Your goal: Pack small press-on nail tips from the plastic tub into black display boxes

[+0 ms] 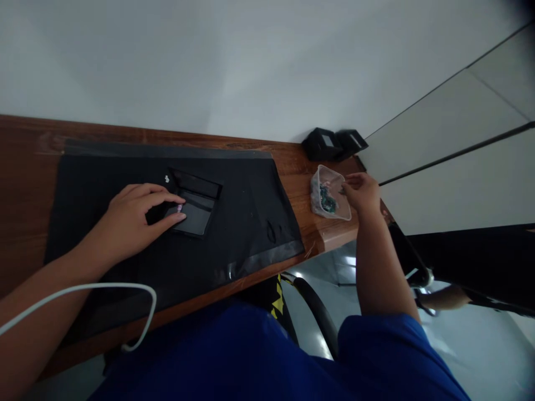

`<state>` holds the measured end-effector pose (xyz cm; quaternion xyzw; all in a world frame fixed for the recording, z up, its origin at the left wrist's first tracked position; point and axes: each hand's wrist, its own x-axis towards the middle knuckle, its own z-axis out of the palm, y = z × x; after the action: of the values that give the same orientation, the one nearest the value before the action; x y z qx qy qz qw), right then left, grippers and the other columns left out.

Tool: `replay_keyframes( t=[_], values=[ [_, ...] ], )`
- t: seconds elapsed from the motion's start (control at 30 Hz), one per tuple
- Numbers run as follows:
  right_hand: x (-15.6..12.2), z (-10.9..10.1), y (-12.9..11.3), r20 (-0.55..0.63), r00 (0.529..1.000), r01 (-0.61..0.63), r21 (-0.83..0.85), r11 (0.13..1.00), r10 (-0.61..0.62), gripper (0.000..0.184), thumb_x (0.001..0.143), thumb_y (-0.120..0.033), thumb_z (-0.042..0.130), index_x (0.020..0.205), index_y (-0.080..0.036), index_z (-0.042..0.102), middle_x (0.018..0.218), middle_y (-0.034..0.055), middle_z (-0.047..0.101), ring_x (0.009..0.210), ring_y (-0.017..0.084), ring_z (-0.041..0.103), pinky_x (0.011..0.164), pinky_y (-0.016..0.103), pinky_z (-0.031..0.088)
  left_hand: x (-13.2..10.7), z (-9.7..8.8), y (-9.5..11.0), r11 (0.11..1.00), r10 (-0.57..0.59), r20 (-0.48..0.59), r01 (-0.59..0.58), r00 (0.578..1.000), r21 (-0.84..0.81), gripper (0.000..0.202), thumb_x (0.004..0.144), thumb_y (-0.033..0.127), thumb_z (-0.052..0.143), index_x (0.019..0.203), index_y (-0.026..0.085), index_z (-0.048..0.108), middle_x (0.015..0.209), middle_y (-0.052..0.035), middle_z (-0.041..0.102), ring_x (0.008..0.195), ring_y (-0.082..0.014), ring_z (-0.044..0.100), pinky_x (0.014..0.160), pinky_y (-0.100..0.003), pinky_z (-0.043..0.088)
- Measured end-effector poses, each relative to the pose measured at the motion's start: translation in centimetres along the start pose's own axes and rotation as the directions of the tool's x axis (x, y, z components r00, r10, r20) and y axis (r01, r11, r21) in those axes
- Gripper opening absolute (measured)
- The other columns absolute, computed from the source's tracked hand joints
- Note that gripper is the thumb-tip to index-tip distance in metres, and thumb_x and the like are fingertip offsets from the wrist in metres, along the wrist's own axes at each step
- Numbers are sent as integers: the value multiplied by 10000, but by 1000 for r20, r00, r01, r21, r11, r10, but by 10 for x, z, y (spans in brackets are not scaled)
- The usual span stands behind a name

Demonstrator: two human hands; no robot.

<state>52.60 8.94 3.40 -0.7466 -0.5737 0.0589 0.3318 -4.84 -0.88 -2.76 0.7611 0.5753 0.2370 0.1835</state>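
- The left hand [144,210] is reaching over the black mat [246,223], and its grip is pinching a small pinkish piece [179,208] between thumb and forefinger.
- That pinkish piece is sitting just above the left part of the black case [194,214]; whether it is touching the case, I cannot tell.
- The black case is lying on the mat with its lid raised, the lid leaning back on the side toward the wall [167,67].
- A small white scrap [167,179] is resting on the mat, just beside the raised lid.
- The right hand [363,192] is hovering by the right rim of the clear plastic tub [343,210], with thumb and fingers bunching near each other.
- A small dark bit is showing at those right fingertips, too blurred to name; I cannot tell whether the right grip is grasping it.
- The tub is standing on the wooden bench [292,172], to the right of the mat, and is holding green and pinkish contents [327,199].
- Two black boxes [321,143] are standing behind the tub, near the wall.
- A white cable [112,285] is crossing in front of the left forearm.
- At the far right, another person's arm [445,298] is showing beyond the bench.
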Motion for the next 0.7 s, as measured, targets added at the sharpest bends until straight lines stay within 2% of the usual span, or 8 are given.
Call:
replay_keyframes(
  t=[0.1,0.17,0.27,0.33,0.4,0.53,0.7],
  values=[
    [-2,3,-21,150,989,52,-309,950,-5,276,854,-246,759,1117,-165,786,1047,123,843,922,271,782,921,414,634,0,4,-6,1000,13,-25,-13,1000,-5,562,1014,764,540,1195,316,827,1273,-92,738,1294,-369,621,1171,-596,462],
    [-3,9,-36,254,966,80,-491,868,55,355,932,-287,715,1256,-160,787,1188,150,845,1090,306,793,1000,412,611,-1,6,-10,1000,23,-40,-24,999,-3,588,1008,790,521,1195,324,828,1266,-91,736,1289,-370,626,1171,-601,456],
    [-3,22,-50,316,934,81,-646,759,169,420,976,-251,662,1367,-148,777,1349,206,807,1267,367,765,1067,445,589,-1,8,-14,1000,32,-43,-32,999,2,582,1014,785,519,1206,330,828,1272,-94,732,1289,-377,621,1166,-610,456],
    [-3,30,-55,316,925,64,-676,734,210,413,983,-245,658,1355,-126,793,1390,255,780,1288,412,759,1063,488,596,-1,9,-15,999,37,-38,-37,999,3,584,1016,788,519,1215,333,826,1283,-95,729,1295,-380,618,1160,-608,459],
    [-3,34,-57,304,924,51,-697,715,231,411,1002,-258,649,1365,-138,798,1420,264,764,1307,425,752,1070,512,598,0,9,-15,999,43,-28,-43,999,5,594,1018,795,512,1226,334,824,1293,-96,728,1309,-381,615,1161,-605,457],
    [-6,34,-60,268,933,22,-708,706,240,455,992,-231,655,1429,-261,779,1470,184,757,1326,387,750,1082,493,594,1,9,-16,999,46,-21,-46,999,8,617,1019,811,491,1230,338,827,1289,-99,732,1299,-381,622,1150,-604,460],
    [-9,30,-59,247,941,3,-690,724,232,432,935,-191,671,1328,-267,834,1390,155,800,1297,386,759,1059,481,599,0,9,-16,998,59,-33,-59,998,11,605,1029,794,489,1230,335,829,1292,-104,723,1285,-391,624,1145,-619,464]
  ],
)
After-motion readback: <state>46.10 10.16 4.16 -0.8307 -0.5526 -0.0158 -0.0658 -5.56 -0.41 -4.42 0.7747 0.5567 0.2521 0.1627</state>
